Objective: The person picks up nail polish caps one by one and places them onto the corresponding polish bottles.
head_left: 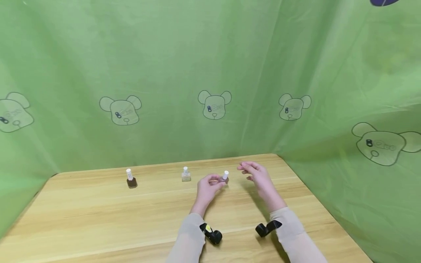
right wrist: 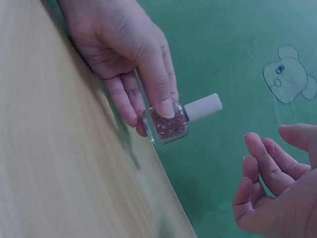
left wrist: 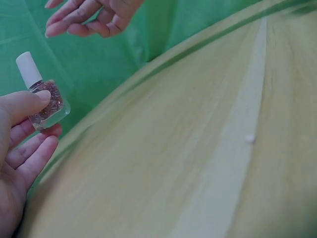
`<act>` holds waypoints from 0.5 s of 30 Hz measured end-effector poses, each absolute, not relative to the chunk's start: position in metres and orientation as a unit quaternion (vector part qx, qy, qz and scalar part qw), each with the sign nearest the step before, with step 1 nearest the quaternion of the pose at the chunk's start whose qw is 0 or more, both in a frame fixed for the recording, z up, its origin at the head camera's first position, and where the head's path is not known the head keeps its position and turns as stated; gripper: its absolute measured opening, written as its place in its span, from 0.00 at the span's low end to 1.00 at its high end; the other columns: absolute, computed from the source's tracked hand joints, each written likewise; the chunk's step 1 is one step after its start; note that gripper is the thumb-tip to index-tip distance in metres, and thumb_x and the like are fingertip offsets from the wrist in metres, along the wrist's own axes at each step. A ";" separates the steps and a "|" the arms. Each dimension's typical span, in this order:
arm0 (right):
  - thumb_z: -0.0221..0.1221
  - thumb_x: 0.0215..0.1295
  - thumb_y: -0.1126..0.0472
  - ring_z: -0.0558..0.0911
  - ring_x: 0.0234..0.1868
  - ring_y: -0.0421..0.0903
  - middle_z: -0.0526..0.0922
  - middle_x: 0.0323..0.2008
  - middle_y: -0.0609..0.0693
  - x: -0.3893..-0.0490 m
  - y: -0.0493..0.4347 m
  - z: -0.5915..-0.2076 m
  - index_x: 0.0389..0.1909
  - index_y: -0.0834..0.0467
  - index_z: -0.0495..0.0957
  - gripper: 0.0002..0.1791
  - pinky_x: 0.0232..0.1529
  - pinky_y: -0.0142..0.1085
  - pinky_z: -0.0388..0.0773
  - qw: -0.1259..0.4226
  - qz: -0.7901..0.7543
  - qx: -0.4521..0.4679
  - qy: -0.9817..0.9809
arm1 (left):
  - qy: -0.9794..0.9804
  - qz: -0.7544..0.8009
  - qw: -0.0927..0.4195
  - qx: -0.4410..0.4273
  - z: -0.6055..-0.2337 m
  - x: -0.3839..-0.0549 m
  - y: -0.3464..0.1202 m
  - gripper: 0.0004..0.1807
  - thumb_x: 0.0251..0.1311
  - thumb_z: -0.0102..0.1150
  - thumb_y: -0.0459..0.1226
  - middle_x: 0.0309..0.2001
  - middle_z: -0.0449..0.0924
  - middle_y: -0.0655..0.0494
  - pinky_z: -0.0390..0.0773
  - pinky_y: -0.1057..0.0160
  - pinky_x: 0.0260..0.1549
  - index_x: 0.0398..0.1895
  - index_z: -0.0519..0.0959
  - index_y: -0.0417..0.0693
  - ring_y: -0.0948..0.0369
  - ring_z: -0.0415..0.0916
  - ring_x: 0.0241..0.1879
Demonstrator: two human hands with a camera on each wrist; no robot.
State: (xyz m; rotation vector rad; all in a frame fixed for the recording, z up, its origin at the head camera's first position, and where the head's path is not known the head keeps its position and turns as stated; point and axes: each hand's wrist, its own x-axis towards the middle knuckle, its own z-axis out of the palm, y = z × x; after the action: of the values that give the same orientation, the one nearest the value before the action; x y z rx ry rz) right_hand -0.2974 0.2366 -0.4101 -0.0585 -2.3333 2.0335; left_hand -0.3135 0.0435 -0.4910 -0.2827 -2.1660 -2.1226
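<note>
A glitter nail polish bottle (right wrist: 171, 126) with a white cap (right wrist: 204, 107) is pinched between the thumb and fingers of my left hand (head_left: 208, 187). In the left wrist view the same bottle (left wrist: 51, 103) tilts, cap up and to the left, with pinkish glitter inside clear glass. My right hand (head_left: 258, 176) is to the right of the bottle, apart from it. Its fingers are loosely bent with nothing between them, as the right hand (right wrist: 277, 183) in the right wrist view also shows.
A dark nail polish bottle (head_left: 132, 182) stands at the left of the wooden table (head_left: 108, 223). Near the back middle is a clear, pale bottle (head_left: 186, 176) with a white cap. Green curtain (head_left: 171, 65) with bear-head prints hangs behind and along the right side.
</note>
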 end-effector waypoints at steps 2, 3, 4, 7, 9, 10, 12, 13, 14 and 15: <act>0.56 0.69 0.48 0.79 0.42 0.38 0.86 0.34 0.33 -0.300 0.241 -0.411 0.54 0.59 0.76 0.21 0.48 0.35 0.72 0.026 0.666 -0.024 -0.745 | -0.713 -0.693 0.051 -0.092 -0.492 -0.317 0.047 0.15 0.50 0.72 0.34 0.43 0.85 0.42 0.85 0.63 0.39 0.41 0.82 0.40 0.53 0.85 0.39; 0.56 0.70 0.48 0.79 0.41 0.36 0.86 0.34 0.33 -0.301 0.244 -0.412 0.53 0.58 0.76 0.20 0.48 0.35 0.72 0.027 0.670 -0.026 -0.741 | -0.713 -0.693 0.052 -0.092 -0.493 -0.318 0.048 0.15 0.50 0.72 0.34 0.43 0.85 0.42 0.85 0.63 0.39 0.41 0.82 0.39 0.53 0.85 0.39; 0.56 0.70 0.49 0.79 0.40 0.36 0.86 0.34 0.33 -0.301 0.246 -0.413 0.52 0.56 0.77 0.18 0.47 0.34 0.73 0.028 0.677 -0.030 -0.735 | -0.714 -0.692 0.052 -0.093 -0.493 -0.319 0.050 0.15 0.49 0.72 0.34 0.43 0.85 0.43 0.85 0.64 0.39 0.41 0.82 0.40 0.55 0.85 0.39; 0.55 0.71 0.52 0.79 0.36 0.34 0.86 0.32 0.33 -0.304 0.254 -0.414 0.49 0.55 0.78 0.14 0.42 0.31 0.73 0.029 0.703 -0.041 -0.710 | -0.713 -0.693 0.051 -0.096 -0.492 -0.325 0.055 0.15 0.49 0.72 0.35 0.43 0.86 0.44 0.84 0.65 0.39 0.41 0.83 0.41 0.56 0.85 0.39; 0.54 0.71 0.54 0.79 0.35 0.34 0.86 0.31 0.34 -0.306 0.260 -0.415 0.47 0.54 0.78 0.11 0.40 0.29 0.73 0.028 0.721 -0.052 -0.691 | -0.710 -0.695 0.052 -0.101 -0.492 -0.328 0.060 0.15 0.49 0.72 0.35 0.43 0.86 0.44 0.84 0.66 0.40 0.41 0.83 0.41 0.57 0.86 0.39; 0.55 0.71 0.54 0.80 0.34 0.34 0.86 0.31 0.35 -0.306 0.262 -0.416 0.45 0.53 0.79 0.09 0.38 0.29 0.73 0.028 0.730 -0.059 -0.680 | -0.709 -0.695 0.052 -0.104 -0.492 -0.330 0.062 0.15 0.49 0.72 0.35 0.43 0.86 0.44 0.84 0.66 0.39 0.41 0.83 0.41 0.57 0.86 0.38; 0.55 0.71 0.55 0.79 0.34 0.34 0.86 0.30 0.35 -0.308 0.268 -0.417 0.43 0.51 0.80 0.07 0.37 0.28 0.73 0.026 0.742 -0.066 -0.667 | -0.709 -0.695 0.051 -0.108 -0.493 -0.334 0.066 0.15 0.50 0.72 0.35 0.43 0.86 0.45 0.84 0.66 0.39 0.41 0.83 0.41 0.58 0.86 0.38; 0.55 0.71 0.55 0.79 0.33 0.34 0.86 0.30 0.35 -0.308 0.270 -0.418 0.41 0.50 0.80 0.06 0.36 0.27 0.73 0.024 0.747 -0.069 -0.660 | -0.709 -0.694 0.050 -0.111 -0.494 -0.335 0.068 0.15 0.50 0.72 0.35 0.43 0.86 0.45 0.84 0.66 0.38 0.41 0.83 0.41 0.58 0.86 0.38; 0.56 0.71 0.56 0.79 0.33 0.34 0.86 0.30 0.35 -0.308 0.272 -0.419 0.39 0.49 0.80 0.05 0.36 0.27 0.73 0.023 0.752 -0.073 -0.654 | -0.711 -0.693 0.048 -0.114 -0.494 -0.337 0.069 0.15 0.50 0.72 0.35 0.43 0.87 0.45 0.84 0.67 0.38 0.41 0.83 0.41 0.58 0.86 0.38; 0.56 0.71 0.56 0.79 0.34 0.34 0.86 0.30 0.35 -0.309 0.275 -0.420 0.38 0.48 0.80 0.05 0.36 0.27 0.73 0.019 0.757 -0.073 -0.649 | -0.714 -0.689 0.047 -0.117 -0.494 -0.338 0.070 0.15 0.50 0.72 0.35 0.43 0.86 0.45 0.84 0.67 0.38 0.42 0.83 0.41 0.59 0.86 0.38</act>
State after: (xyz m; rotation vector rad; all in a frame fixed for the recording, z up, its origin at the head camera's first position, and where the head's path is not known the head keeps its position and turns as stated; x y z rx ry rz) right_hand -0.3085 0.2748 -0.4204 -0.2254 -2.0134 2.3499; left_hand -0.3379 0.0702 -0.4937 -0.3567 -2.1784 -2.1006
